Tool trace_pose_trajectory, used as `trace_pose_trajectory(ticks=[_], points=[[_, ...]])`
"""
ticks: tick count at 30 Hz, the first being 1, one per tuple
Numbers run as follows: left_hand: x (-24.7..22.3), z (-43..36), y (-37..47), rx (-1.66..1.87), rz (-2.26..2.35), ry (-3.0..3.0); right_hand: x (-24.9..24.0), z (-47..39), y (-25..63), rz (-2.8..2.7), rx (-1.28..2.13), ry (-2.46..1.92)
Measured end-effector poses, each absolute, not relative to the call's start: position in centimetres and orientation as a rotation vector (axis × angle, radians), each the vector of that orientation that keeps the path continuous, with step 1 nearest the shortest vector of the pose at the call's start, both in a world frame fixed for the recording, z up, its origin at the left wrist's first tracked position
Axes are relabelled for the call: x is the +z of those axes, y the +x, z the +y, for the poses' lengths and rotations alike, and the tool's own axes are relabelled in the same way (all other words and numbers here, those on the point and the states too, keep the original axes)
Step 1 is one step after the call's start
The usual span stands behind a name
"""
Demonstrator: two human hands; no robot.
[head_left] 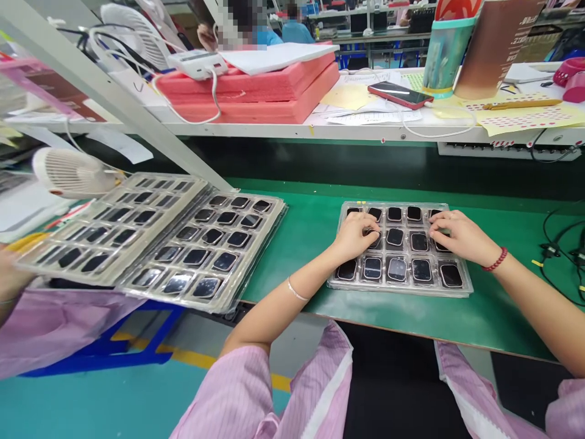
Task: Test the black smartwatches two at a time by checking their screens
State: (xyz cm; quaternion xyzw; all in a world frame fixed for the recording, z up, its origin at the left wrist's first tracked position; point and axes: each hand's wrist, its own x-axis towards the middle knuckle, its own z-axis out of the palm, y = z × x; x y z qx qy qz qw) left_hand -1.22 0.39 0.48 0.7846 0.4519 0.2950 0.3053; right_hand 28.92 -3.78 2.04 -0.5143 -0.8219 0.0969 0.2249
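A clear plastic tray lies on the green bench, its pockets filled with rounded-square black watch faces in silvery frames. My left hand reaches over the tray's left side, thumb and fingers bent in a pinch at one watch face. Over the right side, my right hand pinches at another watch face near the edge. Both hands partly cover the pieces beneath them, so the exact grip is hard to see. The watch faces around my fingers sit in their pockets.
Stacked trays of similar pieces stand at left, another person's hand beside them. A small fan is behind. A shelf carries pink foam, a phone and a cup. Black cables lie at right.
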Motion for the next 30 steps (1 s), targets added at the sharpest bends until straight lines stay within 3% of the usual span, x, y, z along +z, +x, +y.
trace_pose_trajectory(ticks=[11,17,23,27,30], points=[[2.2,0.1,-5.2,0.959,1.397,2.182,2.6,-4.4,18.5,-2.626,0.063,-1.052],[4.0,-0.5,-7.3,0.954,1.438,2.219,3.8,-3.9,20.2,-2.481,0.132,-1.068],[4.8,0.8,-0.4,0.640,1.113,2.525,5.2,-4.4,27.1,-2.517,-0.020,-1.419],[3.6,0.9,6.0,0.351,1.015,2.690,3.9,-5.7,29.4,-2.533,-0.149,-1.695],[2.4,0.3,8.0,0.340,0.983,2.689,2.8,-6.4,30.0,-2.486,-0.100,-1.700]])
